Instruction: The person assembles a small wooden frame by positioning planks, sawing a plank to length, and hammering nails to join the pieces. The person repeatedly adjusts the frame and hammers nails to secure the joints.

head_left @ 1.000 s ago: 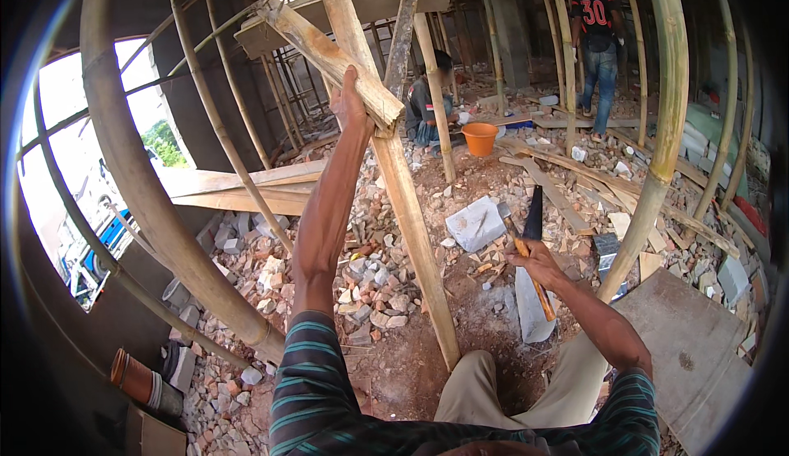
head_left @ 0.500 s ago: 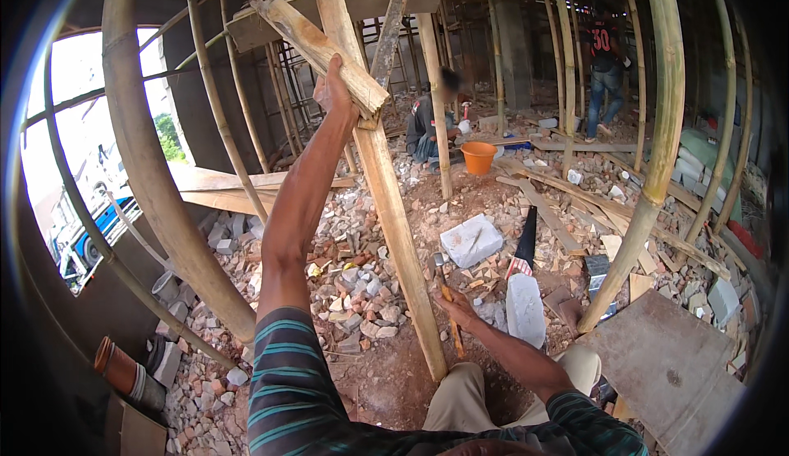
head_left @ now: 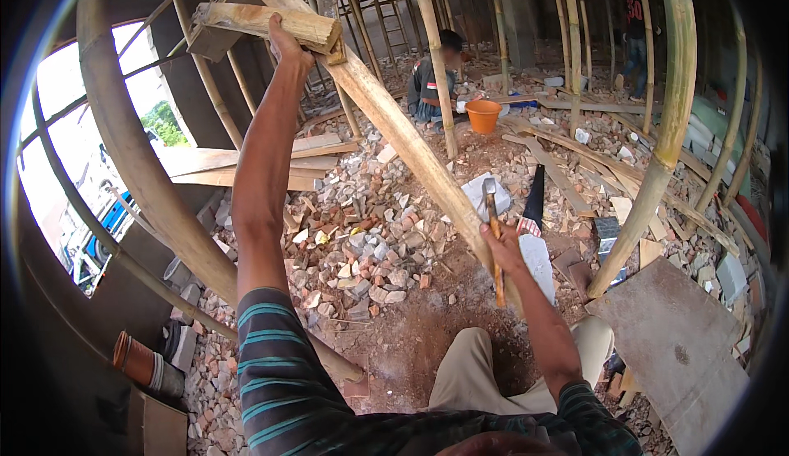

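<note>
A long wooden post slants from the upper left down toward my right knee, with a short timber crosspiece across its upper part. My left hand, arm stretched out, is closed around the crosspiece. Lower down, my right hand grips a hammer by its wooden handle, head upward. That hand is against the post's lower part; whether its fingers also hold the post is hard to tell. Beyond it lies a hand saw with a dark blade, beside a pale block.
Bamboo poles stand left and right. Broken brick rubble covers the ground. A flat board lies at the right. Farther off, a person crouches near an orange bucket; another person stands at the back right.
The post has tilted, its top going left and its lower end swinging right, off its earlier spot on the ground. My right hand with the hammer has moved up and right, against the post.
</note>
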Demonstrator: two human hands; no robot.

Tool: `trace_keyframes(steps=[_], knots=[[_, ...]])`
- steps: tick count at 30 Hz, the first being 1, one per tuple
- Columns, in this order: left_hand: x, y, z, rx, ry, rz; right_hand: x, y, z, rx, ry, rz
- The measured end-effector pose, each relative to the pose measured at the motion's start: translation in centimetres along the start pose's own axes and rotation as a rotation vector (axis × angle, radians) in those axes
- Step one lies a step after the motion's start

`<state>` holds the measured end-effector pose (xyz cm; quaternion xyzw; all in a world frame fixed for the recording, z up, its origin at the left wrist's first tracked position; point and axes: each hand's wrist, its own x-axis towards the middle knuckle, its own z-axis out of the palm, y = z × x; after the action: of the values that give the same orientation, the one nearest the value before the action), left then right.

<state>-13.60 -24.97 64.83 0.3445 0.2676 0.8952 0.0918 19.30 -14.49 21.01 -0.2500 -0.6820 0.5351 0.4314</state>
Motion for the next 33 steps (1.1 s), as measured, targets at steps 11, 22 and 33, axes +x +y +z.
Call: trace_keyframes(steps=[11, 22, 33], knots=[[-11.1, -11.9, -11.3, 0.116, 0.37, -0.549, 0.1, -8.7, -22.2, -0.595, -0.108, 0.107], [-38.6, -32.3, -14.5, -0.194, 0.472, -1.039, -11.4, -3.6, -40.7, -0.945, 0.008, 0.601], [-51.2, -44.0, -10.6, -0.581, 0.549, -1.219, -17.0, 8.0, -53.8, -1.594, 0.38, 0.365]])
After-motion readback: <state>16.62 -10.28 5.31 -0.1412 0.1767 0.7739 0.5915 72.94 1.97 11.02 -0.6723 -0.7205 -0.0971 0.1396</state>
